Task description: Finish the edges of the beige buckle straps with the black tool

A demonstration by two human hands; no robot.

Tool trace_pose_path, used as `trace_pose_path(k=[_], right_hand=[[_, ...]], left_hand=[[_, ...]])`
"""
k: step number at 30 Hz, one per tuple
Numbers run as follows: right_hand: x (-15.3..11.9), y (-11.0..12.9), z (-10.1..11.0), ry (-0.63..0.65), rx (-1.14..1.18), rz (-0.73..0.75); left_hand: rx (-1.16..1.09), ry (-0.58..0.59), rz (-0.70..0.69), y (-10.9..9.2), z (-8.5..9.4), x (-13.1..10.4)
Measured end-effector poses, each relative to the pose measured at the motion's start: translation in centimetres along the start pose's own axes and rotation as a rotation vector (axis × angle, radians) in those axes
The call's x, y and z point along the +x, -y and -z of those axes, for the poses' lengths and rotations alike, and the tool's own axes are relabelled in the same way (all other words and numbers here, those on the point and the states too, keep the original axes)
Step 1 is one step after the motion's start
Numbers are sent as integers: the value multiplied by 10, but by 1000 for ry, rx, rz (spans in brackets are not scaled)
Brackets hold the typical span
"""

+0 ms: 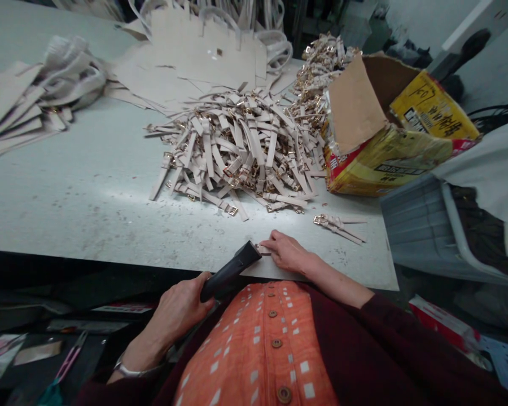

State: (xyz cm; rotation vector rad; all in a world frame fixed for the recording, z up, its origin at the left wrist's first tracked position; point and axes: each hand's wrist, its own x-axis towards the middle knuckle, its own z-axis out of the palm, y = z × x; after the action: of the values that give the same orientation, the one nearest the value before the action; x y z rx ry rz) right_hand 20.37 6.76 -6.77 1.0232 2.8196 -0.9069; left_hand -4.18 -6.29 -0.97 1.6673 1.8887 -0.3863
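Note:
My left hand is wrapped round the narrow end of a black tapered tool; its exact kind does not show. The tool's wide, squared end points up and right, close to the fingers of my right hand. Those fingers are closed on a small beige buckle strap at the table's front edge, and most of the strap is hidden. Beyond my hands lies a large pile of beige buckle straps with gold-coloured buckles. A few more buckle straps lie apart on the right.
The pale table ends just in front of my body. An open yellow carton stands at its right side, beside a grey plastic bin. Flat beige panels lie at the back, with more beige pieces at left.

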Motion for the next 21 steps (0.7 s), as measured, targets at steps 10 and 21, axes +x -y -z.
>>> trace_pose_path(k=[10, 21], right_hand=[[-13, -24, -22, -300, 89, 70], [-19, -28, -21, -265, 66, 14]], left_hand=[[147, 27, -82, -17, 11, 23], [179, 44, -108, -24, 22, 22]])
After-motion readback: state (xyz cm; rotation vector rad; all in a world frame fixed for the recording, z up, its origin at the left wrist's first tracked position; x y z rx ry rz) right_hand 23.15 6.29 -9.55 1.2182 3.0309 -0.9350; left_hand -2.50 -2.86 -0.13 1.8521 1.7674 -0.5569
